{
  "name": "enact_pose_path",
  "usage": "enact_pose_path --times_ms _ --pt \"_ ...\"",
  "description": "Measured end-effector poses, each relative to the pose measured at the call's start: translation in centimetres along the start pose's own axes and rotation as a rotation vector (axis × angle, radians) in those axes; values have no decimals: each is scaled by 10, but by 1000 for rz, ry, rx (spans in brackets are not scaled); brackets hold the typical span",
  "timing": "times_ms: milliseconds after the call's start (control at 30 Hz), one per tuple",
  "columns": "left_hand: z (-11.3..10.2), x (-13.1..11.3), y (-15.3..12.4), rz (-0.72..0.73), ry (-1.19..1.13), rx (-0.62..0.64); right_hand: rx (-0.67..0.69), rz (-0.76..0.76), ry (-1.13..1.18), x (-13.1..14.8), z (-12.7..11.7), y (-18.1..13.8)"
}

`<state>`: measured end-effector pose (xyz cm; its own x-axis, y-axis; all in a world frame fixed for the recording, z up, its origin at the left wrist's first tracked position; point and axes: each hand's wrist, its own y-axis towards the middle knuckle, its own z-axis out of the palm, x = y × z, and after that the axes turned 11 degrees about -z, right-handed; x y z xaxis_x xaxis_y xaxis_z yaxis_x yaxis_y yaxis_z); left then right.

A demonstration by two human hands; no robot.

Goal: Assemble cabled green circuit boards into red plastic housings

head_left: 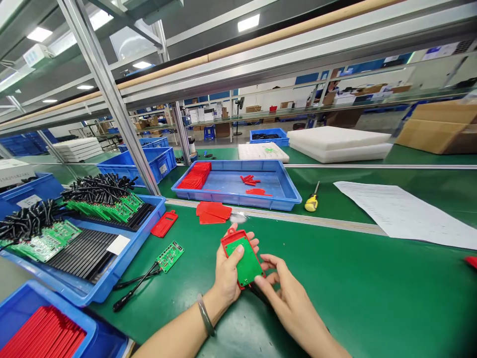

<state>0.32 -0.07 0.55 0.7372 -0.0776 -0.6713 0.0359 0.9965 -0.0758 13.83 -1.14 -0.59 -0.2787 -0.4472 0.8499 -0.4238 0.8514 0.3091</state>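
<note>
My left hand (pixel 228 271) wraps round a red plastic case (pixel 228 238) with a green circuit board (pixel 244 263) lying in it, the thumb pressing on the board's face. At the lower right corner, my right hand (pixel 281 286) has its thumb and bent fingers on the board and the case edge. Black cable shows below that corner, partly hidden by the hands. To the left, another circuit board (pixel 170 256) with black leads lies on the green table. A red case part (pixel 164 223) and several flat red pieces (pixel 213 213) lie beyond it.
A blue tray (pixel 238 200) with red pieces stands ahead. At left are a blue bin (pixel 95 291) of cabled boards and another bin (pixel 91 323) with red parts. A yellow screwdriver (pixel 312 201), paper sheets (pixel 406 211) and white foam (pixel 337 141) lie to the right.
</note>
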Motion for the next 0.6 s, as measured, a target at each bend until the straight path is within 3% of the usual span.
enact_pose_path --times_ms 100,167,267,400,500,600 --pt "2 0 -2 -70 -11 77 132 205 409 3 -7 8" --pt "2 1 -3 -108 -6 124 200 236 588 4 -8 11" --pt "1 0 -3 -146 27 161 167 218 706 5 -6 11" --pt "-3 -4 -2 -244 48 208 163 221 784 6 -3 10" --pt "-6 -2 0 -379 2 241 235 253 765 2 -4 11" --pt "-7 3 2 -324 -15 153 271 248 493 -5 -6 12"
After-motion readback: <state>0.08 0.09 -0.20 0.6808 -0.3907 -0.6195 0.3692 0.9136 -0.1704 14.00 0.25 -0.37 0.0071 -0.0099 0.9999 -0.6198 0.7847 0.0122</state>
